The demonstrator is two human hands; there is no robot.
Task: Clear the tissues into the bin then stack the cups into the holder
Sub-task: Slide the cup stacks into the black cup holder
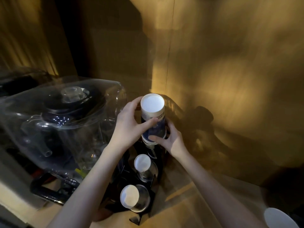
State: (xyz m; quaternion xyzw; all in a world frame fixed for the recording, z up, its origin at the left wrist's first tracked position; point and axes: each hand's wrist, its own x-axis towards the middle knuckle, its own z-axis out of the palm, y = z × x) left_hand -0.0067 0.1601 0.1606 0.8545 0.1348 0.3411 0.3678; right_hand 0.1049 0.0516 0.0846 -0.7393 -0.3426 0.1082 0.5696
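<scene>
A stack of upside-down paper cups (153,112), white with a blue print, stands in the far slot of a black cup holder (144,216). My left hand (130,125) grips the top cup from the left, thumb across its front. My right hand (171,139) wraps the lower part of the stack from the right. Two more slots nearer to me hold upside-down cups: one in the middle (142,162) and one at the front (130,195), each inside a clear sleeve. No tissues or bin are in view.
A clear plastic cover (65,122) over a glass teapot set on a dark tray (49,193) fills the left. A wooden wall (213,79) stands close behind the holder. A white round object (278,218) sits at the lower right corner.
</scene>
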